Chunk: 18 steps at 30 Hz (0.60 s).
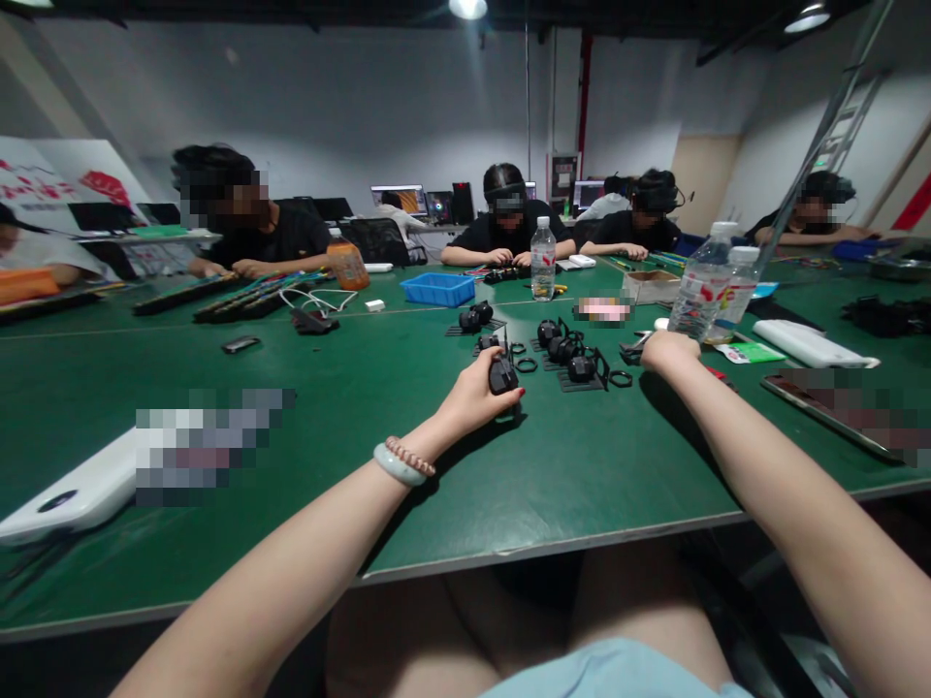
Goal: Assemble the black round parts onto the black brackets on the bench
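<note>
My left hand [480, 393] is closed around a small black plastic part [502, 374] on the green table [291, 427]. A pale bangle and a bead bracelet sit on that wrist. My right hand [669, 349] rests further right, fingers curled down beside a water bottle [699, 284]; what it holds, if anything, is hidden. Between the hands lie several black parts on small black frames [574, 366] and loose black rings [526, 364].
A blue tray [438, 288], another water bottle [542, 258], an orange drink bottle [347, 263] and a small box [650, 285] stand further back. A white device [65, 499] lies near left, a white case [811, 344] at right. Other people work along the far side.
</note>
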Each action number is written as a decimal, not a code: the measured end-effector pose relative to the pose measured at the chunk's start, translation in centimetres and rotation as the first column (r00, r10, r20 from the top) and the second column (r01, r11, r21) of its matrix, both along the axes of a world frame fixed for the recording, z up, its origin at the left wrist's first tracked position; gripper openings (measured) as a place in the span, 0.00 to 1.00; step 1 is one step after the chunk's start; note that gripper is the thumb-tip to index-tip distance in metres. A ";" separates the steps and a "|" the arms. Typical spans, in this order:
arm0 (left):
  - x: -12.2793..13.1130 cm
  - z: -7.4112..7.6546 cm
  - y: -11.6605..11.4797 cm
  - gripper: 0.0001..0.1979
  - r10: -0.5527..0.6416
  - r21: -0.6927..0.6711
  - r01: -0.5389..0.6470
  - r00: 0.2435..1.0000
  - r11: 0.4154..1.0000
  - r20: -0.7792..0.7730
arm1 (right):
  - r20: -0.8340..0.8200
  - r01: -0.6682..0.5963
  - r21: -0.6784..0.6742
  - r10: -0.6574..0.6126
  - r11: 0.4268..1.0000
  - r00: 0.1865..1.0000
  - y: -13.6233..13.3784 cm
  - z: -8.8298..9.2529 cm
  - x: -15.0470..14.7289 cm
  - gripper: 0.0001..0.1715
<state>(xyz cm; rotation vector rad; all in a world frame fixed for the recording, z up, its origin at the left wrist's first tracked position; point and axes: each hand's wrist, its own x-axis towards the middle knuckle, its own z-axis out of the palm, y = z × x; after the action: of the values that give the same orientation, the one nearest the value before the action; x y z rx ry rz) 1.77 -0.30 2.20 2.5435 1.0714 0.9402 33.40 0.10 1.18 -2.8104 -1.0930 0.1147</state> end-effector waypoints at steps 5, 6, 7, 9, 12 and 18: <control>0.1 0.0 0.1 0.29 0.014 -0.096 -0.004 0.994 0.995 0.107 | 0.082 -0.078 0.129 0.068 0.989 0.994 -1.7 2.0 -1.1 0.22; 0.2 0.0 0.2 0.29 0.018 -0.138 0.002 0.990 0.990 0.143 | 0.109 -0.109 0.153 0.093 0.982 0.990 -2.1 2.5 -1.7 0.21; 0.2 0.1 0.2 0.28 0.012 -0.183 0.024 0.981 0.983 0.191 | 0.140 -0.151 0.173 0.127 0.973 0.982 -2.4 3.0 -2.3 0.20; 0.2 0.2 0.1 0.27 -0.056 -0.296 0.153 0.948 0.943 0.313 | 0.200 -0.240 0.187 0.202 0.953 0.959 -3.1 3.9 -4.1 0.18; 0.1 0.6 -0.2 0.26 -0.158 -0.449 0.418 0.845 0.790 0.510 | 0.353 -0.466 0.178 0.386 0.866 0.852 -4.0 4.7 -7.5 0.17; -0.5 1.2 -0.8 0.27 -0.124 -0.535 0.575 0.744 0.619 0.656 | 0.543 -0.768 0.086 0.617 0.635 0.570 -6.1 4.7 -12.6 0.14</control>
<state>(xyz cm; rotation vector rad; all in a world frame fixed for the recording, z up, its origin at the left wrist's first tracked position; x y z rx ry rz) 1.27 -1.14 3.41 1.5636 0.5165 0.8391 20.84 -5.99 5.87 -1.9697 -2.0846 -0.6561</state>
